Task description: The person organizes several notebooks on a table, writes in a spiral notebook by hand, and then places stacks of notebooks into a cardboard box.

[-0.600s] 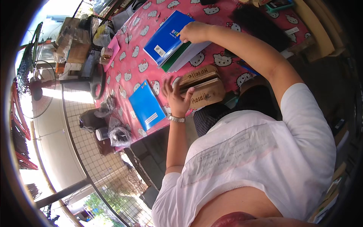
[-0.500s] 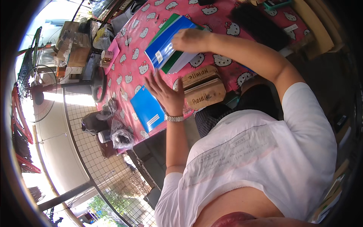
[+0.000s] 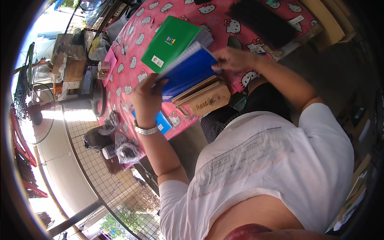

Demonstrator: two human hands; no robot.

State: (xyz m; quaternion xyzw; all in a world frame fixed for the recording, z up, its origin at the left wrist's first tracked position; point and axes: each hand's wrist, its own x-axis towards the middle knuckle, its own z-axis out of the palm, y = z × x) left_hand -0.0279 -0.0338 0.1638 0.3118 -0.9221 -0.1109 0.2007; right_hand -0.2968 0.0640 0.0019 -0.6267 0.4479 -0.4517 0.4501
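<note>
A dark blue notebook [image 3: 188,74] is lifted and tilted between my two hands, somewhat blurred by motion. My left hand [image 3: 147,96], with a metal watch at its wrist, is closed on the notebook's left edge. At its right edge, my right hand [image 3: 234,60] pinches the corner. Just beyond lies a green notebook [image 3: 170,38] with a white label, some white pages showing at its right. A lighter blue notebook [image 3: 162,123] rests near the table's front edge, partly hidden by my left hand. Beneath the lifted notebook sit two brown cardboard boxes [image 3: 208,102] with handwriting.
A pink table cover [image 3: 128,72] with cat faces spreads under everything. Plastic-wrapped items [image 3: 127,150] and mugs [image 3: 104,68] stand along the left edge. A fan [image 3: 36,112] is at far left. A black fuzzy item [image 3: 262,24] and cardboard pieces [image 3: 328,20] lie at the right.
The dark blue notebook, earlier flat on the green one under my right hand, is now raised and nearer to me. My left hand, open before, now grips it. The green cover is uncovered.
</note>
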